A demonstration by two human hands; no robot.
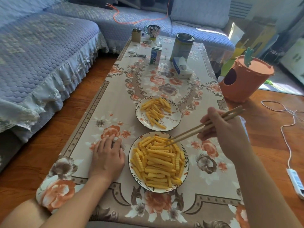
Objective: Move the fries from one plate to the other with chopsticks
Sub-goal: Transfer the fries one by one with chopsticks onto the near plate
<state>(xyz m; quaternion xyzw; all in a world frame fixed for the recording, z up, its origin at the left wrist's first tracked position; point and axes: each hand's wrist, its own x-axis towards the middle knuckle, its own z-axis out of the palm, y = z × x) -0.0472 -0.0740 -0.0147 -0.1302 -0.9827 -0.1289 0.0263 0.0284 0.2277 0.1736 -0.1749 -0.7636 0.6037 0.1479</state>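
Fries (158, 163): bulk heaped on near plate (185, 171); smaller share on far plate (174, 119). Transfer roughly one-third complete. Chopsticks (204, 127) gripped by right hand (225, 134), tips in near heap. Left hand (107, 155) flat on tablecloth (98, 116), grasping nothing.

From my feed I see a low bench (115, 102) under a floral cloth, standing on a warm wooden floor (69, 116). A corner sofa (41, 51) in quilted blue-grey covers with a frilled hem wraps along the left and the far side. Sunlight falls in from the upper right. An orange bin (243, 79) stands on the floor just right of the bench, and a white power strip (296, 183) lies near the right edge.
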